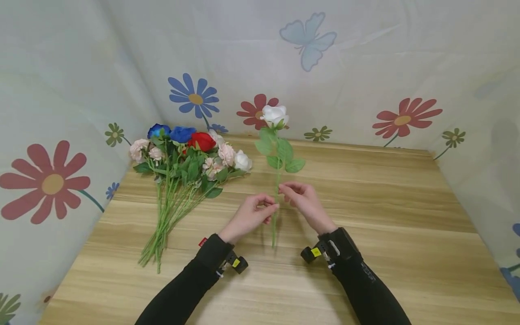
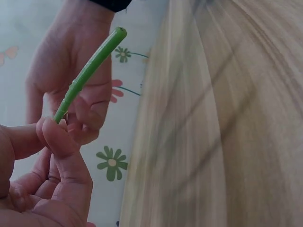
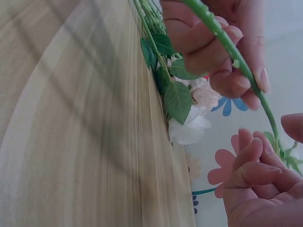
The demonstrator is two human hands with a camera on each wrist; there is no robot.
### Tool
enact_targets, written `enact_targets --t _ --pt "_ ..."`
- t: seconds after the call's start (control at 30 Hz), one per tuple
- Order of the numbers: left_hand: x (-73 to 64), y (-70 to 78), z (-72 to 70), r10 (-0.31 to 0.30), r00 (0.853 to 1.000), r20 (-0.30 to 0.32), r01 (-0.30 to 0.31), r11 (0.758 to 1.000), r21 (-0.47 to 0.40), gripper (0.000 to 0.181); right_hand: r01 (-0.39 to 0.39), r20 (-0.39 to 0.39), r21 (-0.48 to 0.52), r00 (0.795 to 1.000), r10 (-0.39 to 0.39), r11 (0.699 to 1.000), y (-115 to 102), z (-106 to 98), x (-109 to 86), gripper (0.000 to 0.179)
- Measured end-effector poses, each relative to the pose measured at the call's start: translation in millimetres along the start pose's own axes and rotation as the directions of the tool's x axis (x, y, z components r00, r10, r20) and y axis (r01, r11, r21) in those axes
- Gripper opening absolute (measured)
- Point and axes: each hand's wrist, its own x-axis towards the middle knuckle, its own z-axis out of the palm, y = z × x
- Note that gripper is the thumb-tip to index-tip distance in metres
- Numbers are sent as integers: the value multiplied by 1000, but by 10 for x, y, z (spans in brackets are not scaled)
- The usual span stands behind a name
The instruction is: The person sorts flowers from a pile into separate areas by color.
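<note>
Bare left hand (image 1: 251, 214): one
Bare right hand (image 1: 305, 201): one
Green-stemmed white rose (image 1: 274, 114) in hand: one
Bunched ruffled blue blooms (image 1: 183, 134): two
Bunched red bloom (image 1: 203, 141): one
Bunched white blooms (image 1: 243, 161): at least two from here
Bunched pale-pink blooms (image 1: 226, 154): at least four
Black wrist cameras (image 1: 241, 265): two
Pale wood-grain tabletop (image 1: 386, 194): one

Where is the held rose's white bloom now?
In the head view, the bloom is at upper centre, above the left hand and right hand, right of the bunch.
</note>
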Motion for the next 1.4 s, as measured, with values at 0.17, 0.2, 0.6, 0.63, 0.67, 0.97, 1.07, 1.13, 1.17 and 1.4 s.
enact_targets --t 0.17,0.2,0.6,0.63,0.67,0.97,1.07,1.13,1.17,1.4 --pt "15 -7 53 6 1000 10 -6 1000 10 17 16 -19 5 1000 -16 1000 -10 29 40 46" --pt "15 -6 62 6 1000 6 -6 1000 15 17 18 -24 5 1000 -18 1000 -8 30 45 46" --pt "45 -80 130 5 1000 -12 -5 999 42 17 4 -26 31 1000 -3 1000 10 -14 49 38" --pt "44 -82 134 5 1000 -11 -4 999 44 18 3 -21 40 1000 -3 999 10 -21 44 38" --pt "43 -84 137 5 1000 -8 -5 999 44 19 2 -16 50 1000 -1 999 10 -31 38 38" --pt "9 -63 87 59 998 -11 -57 987 148 22 21 3 95 1000 -21 995 48 -183 -8 38" --pt "4 -63 59 116 993 -34 -100 943 318 24 12 4 81 1000 -13 997 69 -265 -31 38" --pt "3 -63 48 161 986 -46 -128 900 416 25 3 2 72 1000 -3 997 86 -323 -52 38" --pt "4 -62 44 179 983 -47 -139 881 453 24 -2 0 69 1000 2 998 96 -353 -64 38" --pt "22 -27 38 270 963 -8 -199 727 657 26 -39 5 28 999 39 999 207 -611 -155 37"
